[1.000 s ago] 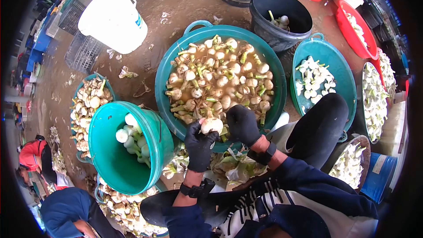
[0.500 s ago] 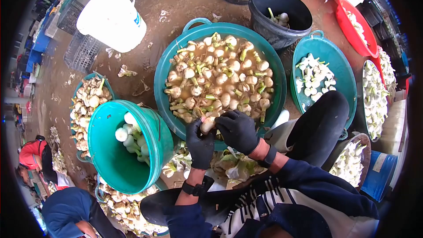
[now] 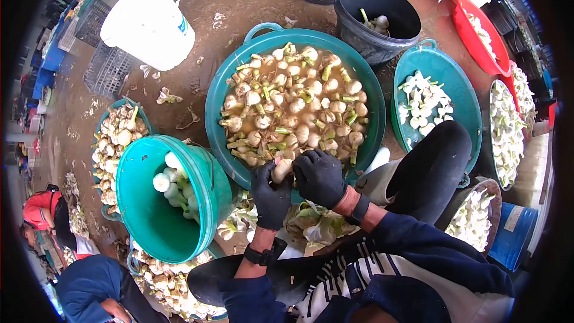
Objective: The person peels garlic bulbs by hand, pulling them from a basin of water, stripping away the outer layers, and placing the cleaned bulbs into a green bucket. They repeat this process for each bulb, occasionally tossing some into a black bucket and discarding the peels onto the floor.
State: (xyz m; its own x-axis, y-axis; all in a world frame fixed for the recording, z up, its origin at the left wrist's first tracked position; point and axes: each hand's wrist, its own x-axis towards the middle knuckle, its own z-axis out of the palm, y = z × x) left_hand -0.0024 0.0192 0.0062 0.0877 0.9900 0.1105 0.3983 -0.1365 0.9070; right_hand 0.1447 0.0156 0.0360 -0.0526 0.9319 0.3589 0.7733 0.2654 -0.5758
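Observation:
My left hand (image 3: 271,194), in a black glove, is closed around a garlic bulb (image 3: 281,170) with a pinkish tip, held over the near rim of a large teal tub (image 3: 216,161). My right hand (image 3: 321,179), also black-gloved, is beside the bulb's right side with its fingers curled in; what they pinch, if anything, is hidden. Muddy water fills the tub, and unpeeled garlic bulbs (image 3: 297,105) with cut green stalks float in it. Pale leafy peelings (image 3: 320,225) lie below my hands.
A tilted green bucket (image 3: 158,227) with clean white bulbs stands at my left. A black bucket (image 3: 378,18) and a teal basin (image 3: 466,96) of peeled bulbs are at right. A white bucket (image 3: 146,24) is at far left. Another person (image 3: 89,290) bends at lower left.
The whole view has shifted slightly. My left hand still holds the bulb, and my right hand stays close beside it with only a small change in its fingers.

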